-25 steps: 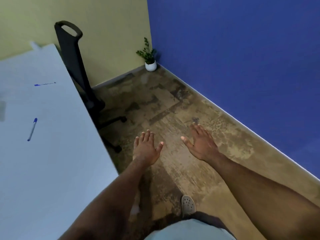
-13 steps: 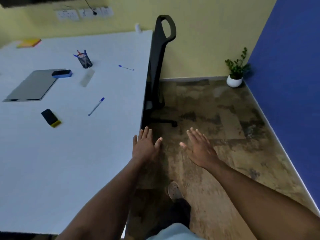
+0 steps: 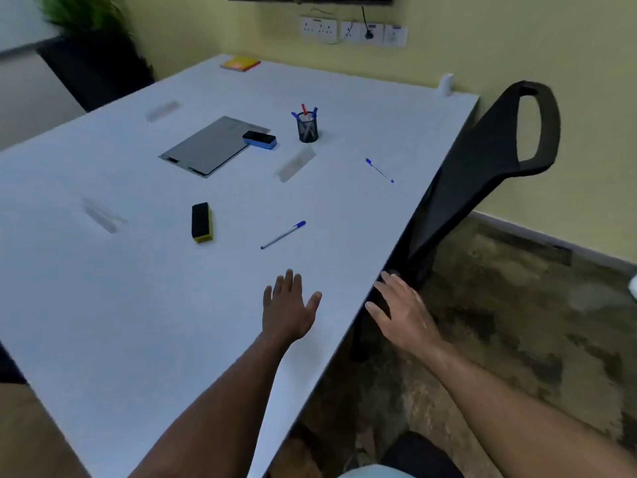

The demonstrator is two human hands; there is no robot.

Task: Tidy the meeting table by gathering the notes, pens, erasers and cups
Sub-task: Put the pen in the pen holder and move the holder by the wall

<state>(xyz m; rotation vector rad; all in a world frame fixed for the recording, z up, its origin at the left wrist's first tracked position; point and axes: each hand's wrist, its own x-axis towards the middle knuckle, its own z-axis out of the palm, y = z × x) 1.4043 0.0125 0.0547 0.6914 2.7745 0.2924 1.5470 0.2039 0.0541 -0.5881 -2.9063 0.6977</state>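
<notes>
Here both the left hand (image 3: 287, 310) and right hand (image 3: 401, 310) reach forward, fingers spread, empty.

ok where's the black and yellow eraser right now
In the head view the black and yellow eraser lies left of centre on the table, left of the nearer blue pen.

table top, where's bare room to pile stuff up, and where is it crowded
Bare: the wide near stretch of the table left of the left hand, below the yellow-backed eraser and near pen. Also the far strip between the sticky notes and the right corner. Crowded: the middle, around the grey pad, blue eraser and pen cup.
</notes>
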